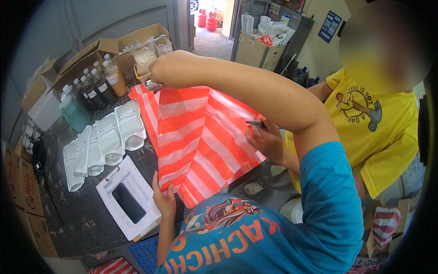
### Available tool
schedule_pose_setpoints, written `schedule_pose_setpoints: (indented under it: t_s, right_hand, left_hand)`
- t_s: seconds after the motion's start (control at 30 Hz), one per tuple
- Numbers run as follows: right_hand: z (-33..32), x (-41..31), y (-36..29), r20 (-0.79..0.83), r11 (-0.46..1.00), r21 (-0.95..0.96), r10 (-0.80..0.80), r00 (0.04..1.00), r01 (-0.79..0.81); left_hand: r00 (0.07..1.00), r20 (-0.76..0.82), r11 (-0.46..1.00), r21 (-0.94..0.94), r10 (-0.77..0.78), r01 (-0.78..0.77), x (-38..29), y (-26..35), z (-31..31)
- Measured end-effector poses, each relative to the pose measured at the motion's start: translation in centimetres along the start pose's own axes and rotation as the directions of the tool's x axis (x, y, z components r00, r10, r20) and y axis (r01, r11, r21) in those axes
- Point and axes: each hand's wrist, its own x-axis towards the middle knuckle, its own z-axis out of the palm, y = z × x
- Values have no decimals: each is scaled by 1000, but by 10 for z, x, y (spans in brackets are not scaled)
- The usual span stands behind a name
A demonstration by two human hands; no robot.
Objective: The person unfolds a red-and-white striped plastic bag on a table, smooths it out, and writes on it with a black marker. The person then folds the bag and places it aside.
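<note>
A red-and-white striped plastic bag point(202, 140) is spread in front of me, above the dark tabletop. My left hand point(164, 198) grips its lower left corner, with the thumb on the near side. At the upper left corner, my right hand point(167, 70) is closed over the edge; its fingertips are mostly hidden. The bag's left edge runs taut between my hands. From the right, a co-worker's hand point(268, 142) holds a black marker point(256, 123) close to the bag's surface. More striped plastic point(145, 102) lies behind the bag's left side.
White pouches point(109, 140) lie left of the bag. A smartphone point(129, 202) rests on papers on a clipboard point(109, 185). Behind stand dark bottles point(102, 89), a green jug point(75, 113) and a cardboard box point(147, 32). A co-worker in a yellow shirt point(386, 147) is at right.
</note>
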Motion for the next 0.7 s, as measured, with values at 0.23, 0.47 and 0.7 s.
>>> schedule_pose_setpoints:
  t_s: [0.23,0.47,0.7]
  right_hand:
    - [-2,-8,-6,44,1000,23,16,999,-17]
    - [-16,-21,0,70,996,41,78,994,-81]
    - [-85,-73,23,410,935,260,120,904,-242]
  left_hand:
    - [998,-34,995,88,58,-55,-4,-8,-3]
    - [989,-127,992,116,73,-59,-1,-21,-10]
    - [928,250,810,-461,-274,364,2,-40,-12]
